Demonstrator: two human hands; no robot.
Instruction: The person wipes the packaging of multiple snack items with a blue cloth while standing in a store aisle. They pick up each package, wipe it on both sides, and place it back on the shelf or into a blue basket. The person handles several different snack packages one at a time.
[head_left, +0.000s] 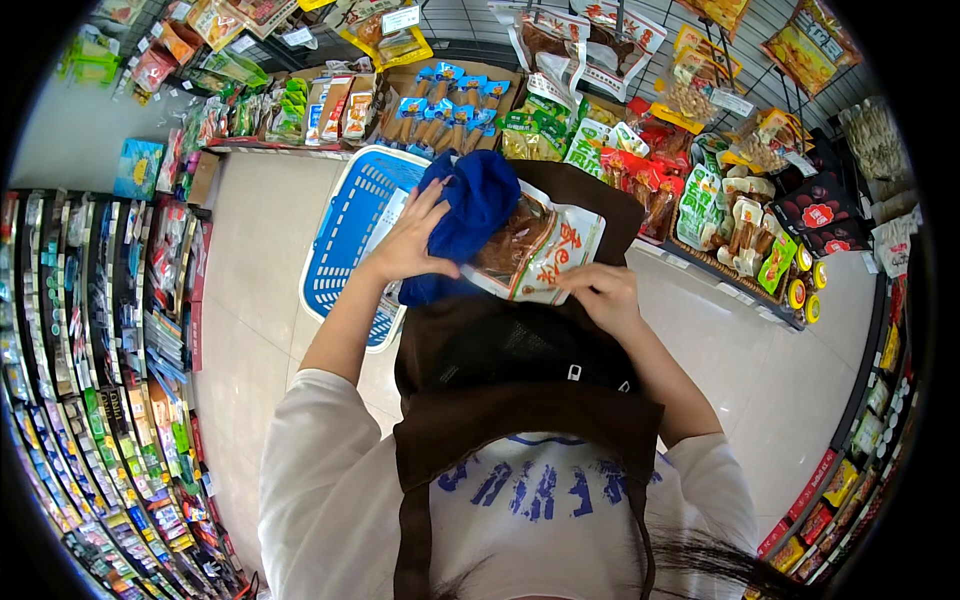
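My right hand pinches the lower right corner of a vacuum-sealed food pouch, white with red print and a clear window onto brown contents. The pouch lies tilted in front of my dark brown apron. Spread over a bunched royal-blue cloth, my left hand presses it against the pouch's left side. The thumb points toward the pouch's edge. Part of the pouch is hidden under the cloth. Behind the left hand is a blue and white plastic shopping basket, partly covered by the hand and cloth.
A low shelf ahead holds blue-topped snack packs, green pouches and yellow-lidded jars. More bags hang on a wire rack above. Stocked shelves line the left, others the right. Pale floor tiles lie between.
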